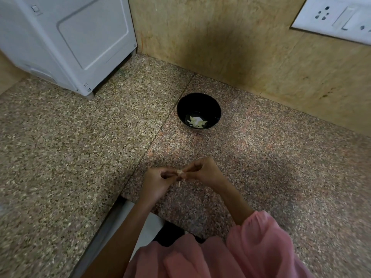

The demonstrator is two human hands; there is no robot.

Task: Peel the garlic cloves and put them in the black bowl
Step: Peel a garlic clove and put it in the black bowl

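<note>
A small garlic clove [180, 172] is pinched between both hands above the front part of the speckled granite counter [60, 157]. My left hand [158, 182] grips it from the left with curled fingers. My right hand [201, 171] pinches it from the right. A thin strip of skin [179, 183] hangs below the clove. Farther back, close to the wall, the black bowl [198, 106] stands upright on the counter, with several pale peeled cloves [196, 121] lying in its bottom.
A white appliance [66, 41] stands at the back left of the counter. A yellowish stone wall [241, 47] rises behind the bowl, with a white socket plate [337, 17] at the upper right. The counter's front edge [112, 213] drops off below my left forearm.
</note>
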